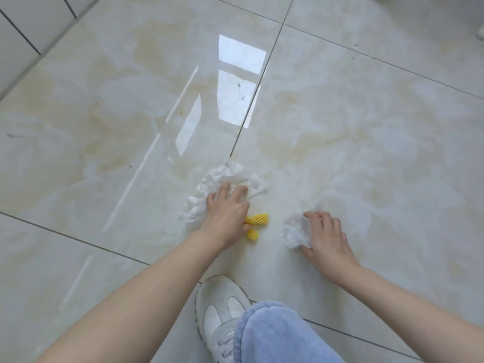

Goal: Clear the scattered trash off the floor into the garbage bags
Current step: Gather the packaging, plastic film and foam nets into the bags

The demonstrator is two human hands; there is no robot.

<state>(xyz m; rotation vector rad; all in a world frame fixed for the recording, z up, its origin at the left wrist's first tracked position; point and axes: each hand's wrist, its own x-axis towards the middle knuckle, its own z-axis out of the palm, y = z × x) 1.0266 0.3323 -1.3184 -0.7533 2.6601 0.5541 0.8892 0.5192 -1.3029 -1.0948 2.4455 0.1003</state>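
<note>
A large crumpled white tissue [230, 176] lies on the glossy tiled floor, and my left hand [226, 213] presses down on it with fingers curled into the paper. Yellow foam netting [258, 220] pokes out from under that hand, with a second yellow bit [252, 235] just below. To the right, my right hand [326, 238] closes around a smaller white tissue wad [294, 230] on the floor. No garbage bag is in view.
My white sneaker [218, 310] and blue jeans leg [277, 334] stand at the bottom centre, close behind the hands. A white tiled wall [28, 24] meets the floor at the top left. Cream floor tiles [366, 113] stretch ahead.
</note>
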